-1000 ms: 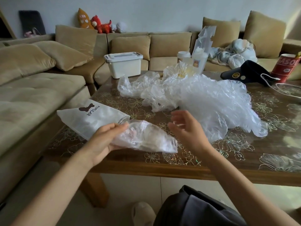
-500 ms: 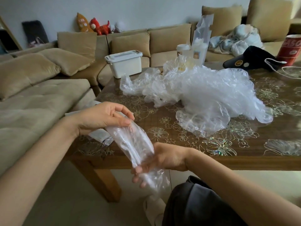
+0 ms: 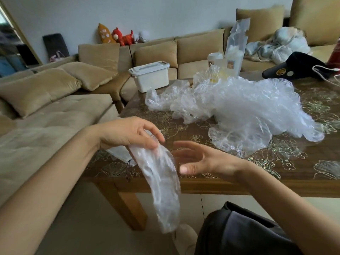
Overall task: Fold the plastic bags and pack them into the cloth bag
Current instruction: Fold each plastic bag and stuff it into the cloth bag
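My left hand pinches the top end of a clear plastic bag folded into a long strip. The strip hangs down past the table's front edge. My right hand is beside the strip with its fingers spread, holding nothing. A heap of crumpled clear plastic bags lies on the wooden table behind my hands. The white cloth bag lies on the table's left corner, mostly hidden under my left hand.
A white lidded box sits on the beige sofa behind the table. On the table's far side stand a cup, a tall clear package, a black cap and a white cable. My dark-clothed knee is below.
My left hand lifted the folded bag off the cloth bag and let it hang. My right hand ran along the strip, then let go and moved up beside it.
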